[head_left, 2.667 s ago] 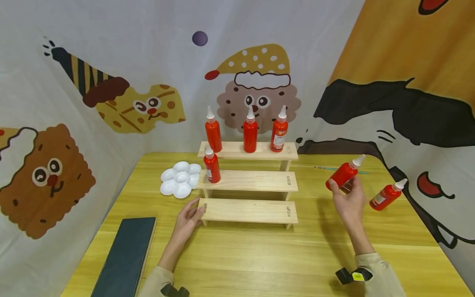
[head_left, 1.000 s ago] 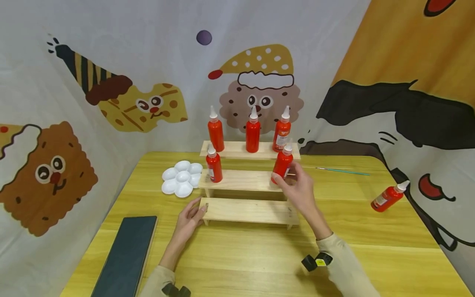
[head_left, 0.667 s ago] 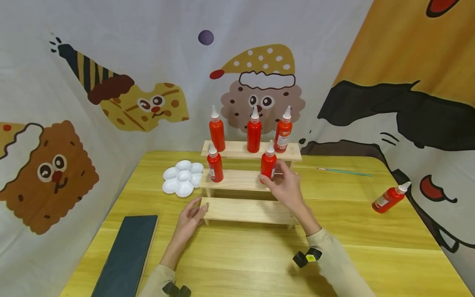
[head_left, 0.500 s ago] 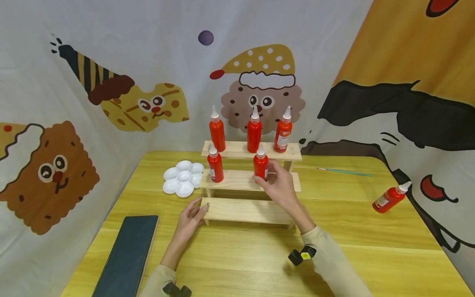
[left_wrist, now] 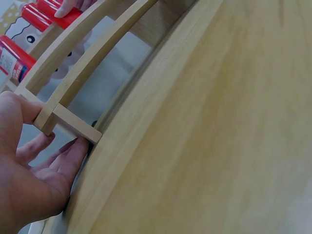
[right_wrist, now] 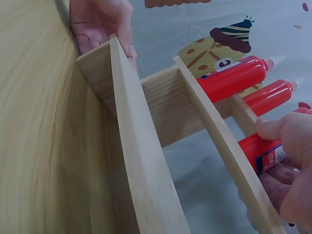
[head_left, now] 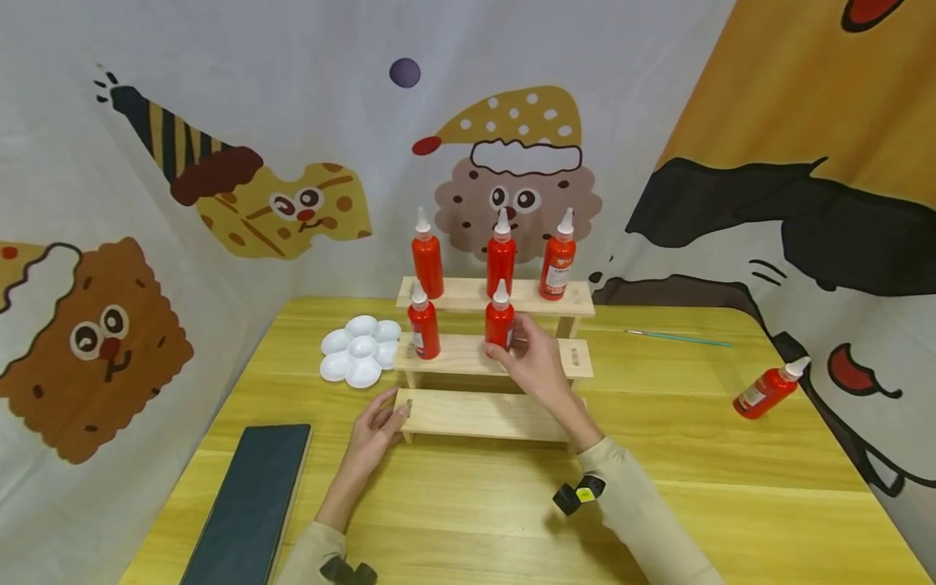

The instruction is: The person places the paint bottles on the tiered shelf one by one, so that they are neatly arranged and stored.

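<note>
My right hand (head_left: 537, 366) holds a red squeeze bottle (head_left: 499, 327) with a white pointed nozzle. It stands upright at the centre of the middle step of a three-tier wooden display stand (head_left: 475, 413). Thumb and fingers wrap the bottle's lower half, seen also in the right wrist view, where the label of the bottle (right_wrist: 256, 148) shows. My left hand (head_left: 371, 431) grips the left end of the lowest step, thumb on top and fingers at the leg in the left wrist view. Another red bottle (head_left: 423, 331) stands at the middle step's left end.
Three more red bottles line the top step, the rightmost bottle (head_left: 558, 264) showing its label. Another red bottle (head_left: 770, 392) stands on the table at right. A thin paintbrush (head_left: 680, 337) lies behind it, a white flower-shaped palette (head_left: 361, 349) left of the stand. A dark book-like slab (head_left: 249, 504) lies front left.
My right hand has carried the red bottle leftward from over the table's right side to the middle step, then along it to the centre. The left hand stays on the stand.
</note>
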Available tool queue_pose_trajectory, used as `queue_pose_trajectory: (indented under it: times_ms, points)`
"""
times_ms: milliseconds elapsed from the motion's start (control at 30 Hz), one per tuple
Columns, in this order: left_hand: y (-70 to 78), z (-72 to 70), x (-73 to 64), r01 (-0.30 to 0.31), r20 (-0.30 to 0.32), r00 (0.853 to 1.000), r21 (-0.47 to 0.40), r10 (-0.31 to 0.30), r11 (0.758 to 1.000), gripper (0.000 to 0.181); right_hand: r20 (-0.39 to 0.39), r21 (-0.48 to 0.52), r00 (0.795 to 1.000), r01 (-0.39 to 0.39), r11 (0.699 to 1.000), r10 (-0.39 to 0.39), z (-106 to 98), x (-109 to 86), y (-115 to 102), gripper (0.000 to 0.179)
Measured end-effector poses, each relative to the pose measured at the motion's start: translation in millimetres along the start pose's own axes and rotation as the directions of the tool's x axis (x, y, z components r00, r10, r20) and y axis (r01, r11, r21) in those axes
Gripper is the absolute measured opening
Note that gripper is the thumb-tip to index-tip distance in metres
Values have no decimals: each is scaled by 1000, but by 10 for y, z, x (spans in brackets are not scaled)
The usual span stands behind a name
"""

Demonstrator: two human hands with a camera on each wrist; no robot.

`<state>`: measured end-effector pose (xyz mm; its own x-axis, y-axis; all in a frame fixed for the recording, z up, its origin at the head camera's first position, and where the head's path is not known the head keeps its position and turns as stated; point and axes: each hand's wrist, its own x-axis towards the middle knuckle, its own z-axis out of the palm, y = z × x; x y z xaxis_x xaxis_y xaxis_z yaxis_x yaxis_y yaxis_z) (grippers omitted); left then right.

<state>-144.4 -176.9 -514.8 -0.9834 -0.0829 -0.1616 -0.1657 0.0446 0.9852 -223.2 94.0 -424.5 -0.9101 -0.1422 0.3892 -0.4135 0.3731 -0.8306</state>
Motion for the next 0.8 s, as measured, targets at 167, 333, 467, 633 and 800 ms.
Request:
queue_pose_trajectory:
  times_ms: [167,333,467,633,800]
  points:
    - [-6,-5,-4,-2,-4,1000,16,2,1000,55,1,-12,1000,18,1000,-18,16,-18,6,52]
    - [-20,-1,5,-7,2,1000,12,7,1000,54,1,-1,1000,6,1000,-6,16,-45,10,56]
    - [-23,1,3,-10,3,1000,9,10,1000,54,-11,-9,1000,-6,1000,6,-7,-81,6,58]
    - [-27,-5,5,-8,10,1000,5,8,1000,55,-45,-23,998,32,999,-33,-108,-145,10,55]
    - [-20,-8,9,-12,2,1000,4,12,1000,54,-86,-18,992,89,996,-91,-286,-203,17,48]
